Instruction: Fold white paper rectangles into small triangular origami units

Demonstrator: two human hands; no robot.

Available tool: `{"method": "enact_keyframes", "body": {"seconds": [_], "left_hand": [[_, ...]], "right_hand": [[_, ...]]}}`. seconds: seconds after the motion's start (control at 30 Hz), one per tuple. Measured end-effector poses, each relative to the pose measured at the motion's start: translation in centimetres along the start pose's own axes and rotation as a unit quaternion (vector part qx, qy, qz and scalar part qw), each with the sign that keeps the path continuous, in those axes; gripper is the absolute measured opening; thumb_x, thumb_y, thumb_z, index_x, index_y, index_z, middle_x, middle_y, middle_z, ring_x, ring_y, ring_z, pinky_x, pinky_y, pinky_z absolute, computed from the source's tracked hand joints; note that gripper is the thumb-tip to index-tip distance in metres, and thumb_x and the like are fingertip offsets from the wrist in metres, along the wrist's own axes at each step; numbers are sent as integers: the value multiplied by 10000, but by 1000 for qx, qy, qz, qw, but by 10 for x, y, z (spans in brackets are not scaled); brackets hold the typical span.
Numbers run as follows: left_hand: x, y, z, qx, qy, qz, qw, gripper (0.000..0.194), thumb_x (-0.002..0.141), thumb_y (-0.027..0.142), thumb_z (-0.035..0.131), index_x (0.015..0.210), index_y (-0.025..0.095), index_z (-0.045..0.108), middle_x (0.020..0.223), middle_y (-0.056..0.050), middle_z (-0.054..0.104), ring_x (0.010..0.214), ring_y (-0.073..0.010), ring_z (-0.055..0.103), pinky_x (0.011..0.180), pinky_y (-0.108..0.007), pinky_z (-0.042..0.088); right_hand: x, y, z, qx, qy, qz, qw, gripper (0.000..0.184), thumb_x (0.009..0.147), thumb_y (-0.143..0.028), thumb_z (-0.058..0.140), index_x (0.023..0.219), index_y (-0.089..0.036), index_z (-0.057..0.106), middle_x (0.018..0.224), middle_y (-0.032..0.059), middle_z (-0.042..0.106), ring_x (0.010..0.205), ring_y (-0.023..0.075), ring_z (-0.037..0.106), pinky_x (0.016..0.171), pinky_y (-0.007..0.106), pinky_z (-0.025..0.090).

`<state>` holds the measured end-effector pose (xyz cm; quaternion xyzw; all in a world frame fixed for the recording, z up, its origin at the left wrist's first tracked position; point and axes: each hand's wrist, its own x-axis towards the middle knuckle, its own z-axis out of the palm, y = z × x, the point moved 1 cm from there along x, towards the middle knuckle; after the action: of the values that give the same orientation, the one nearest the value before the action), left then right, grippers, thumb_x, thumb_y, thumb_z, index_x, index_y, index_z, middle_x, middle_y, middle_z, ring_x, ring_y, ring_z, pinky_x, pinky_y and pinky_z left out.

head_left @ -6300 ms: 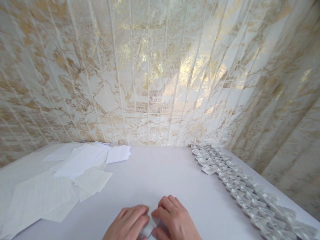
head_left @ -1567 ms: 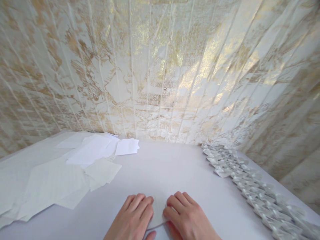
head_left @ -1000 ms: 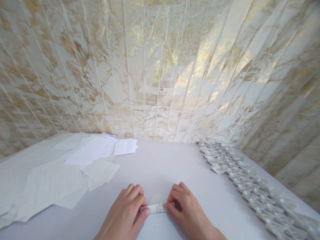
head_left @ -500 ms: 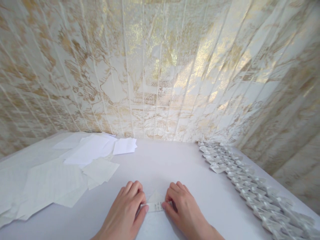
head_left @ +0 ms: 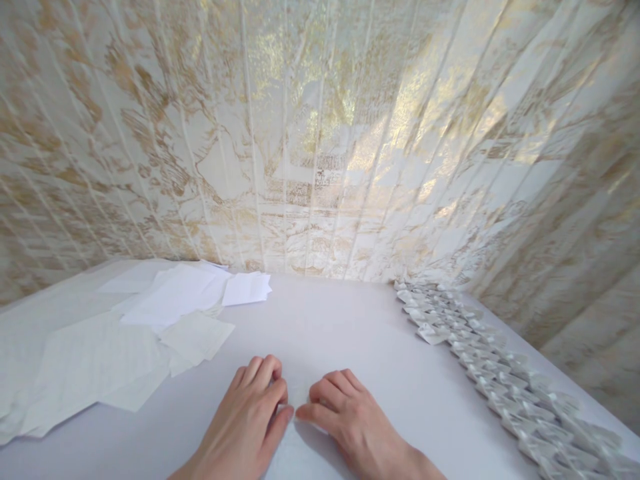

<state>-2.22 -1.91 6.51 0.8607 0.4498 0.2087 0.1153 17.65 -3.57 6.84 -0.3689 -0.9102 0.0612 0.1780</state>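
Now the hands [head_left: 253,413] (almost touching) sit closer together.

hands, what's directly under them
Pale paper shows faintly between the left hand and right hand, with white tabletop around; whatever lies beneath their palms is covered.

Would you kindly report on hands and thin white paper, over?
Left hand, right hand: close together at thin white paper, grip unclear. Folded grey-white paper pieces off right.

White curtain [head_left: 310,167] with gold-brown print; lilac-white bench [head_left: 340,327]; whitish held paper [head_left: 295,453]; white and off-white sheets [head_left: 103,353]; grey-white folded pieces [head_left: 505,383].
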Motion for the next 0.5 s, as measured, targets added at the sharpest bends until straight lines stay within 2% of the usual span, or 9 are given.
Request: {"method": "enact_keyframes", "body": {"seconds": [0.1,0.3,0.4,0.47,0.5], "left_hand": [[0,0,0,-5,-2,-21,1000,113,839,121,513,792,223,518,913,-14,525,866,-239,498,745,-365,390],[-6,-2,1,-18,9,-21,1000,130,846,97,476,856,220,514,958,-25,543,893,-238,514,764,-364,414],[-16,-2,9,29,49,36,998,232,866,92,441,1004,214,582,1091,-55,593,1023,-253,515,846,-378,405],[-24,2,16,106,98,96,985,307,877,95,434,1076,215,635,1174,-55,636,1089,-251,512,924,-380,368],[-28,5,20,153,101,113,977,314,898,105,433,1087,210,662,1166,-49,667,1084,-241,525,948,-372,352]], "right_hand": [[-1,-2,-1,-15,5,-30,999,187,976,-178,575,1120,-277,640,949,9,648,876,181,545,804,323,369],[-3,0,-1,-12,22,-18,1000,150,969,-216,603,1068,-294,684,934,3,644,879,165,555,783,310,368],[-4,2,3,-14,49,-34,998,140,975,-224,595,1059,-291,684,911,-2,633,839,156,548,761,301,369],[-3,2,6,-17,68,-44,997,128,977,-224,590,1032,-283,689,899,-2,629,812,155,538,738,298,366],[-3,2,7,-17,74,-47,996,126,976,-222,588,1022,-281,690,897,-2,628,807,156,534,731,298,364]]}}
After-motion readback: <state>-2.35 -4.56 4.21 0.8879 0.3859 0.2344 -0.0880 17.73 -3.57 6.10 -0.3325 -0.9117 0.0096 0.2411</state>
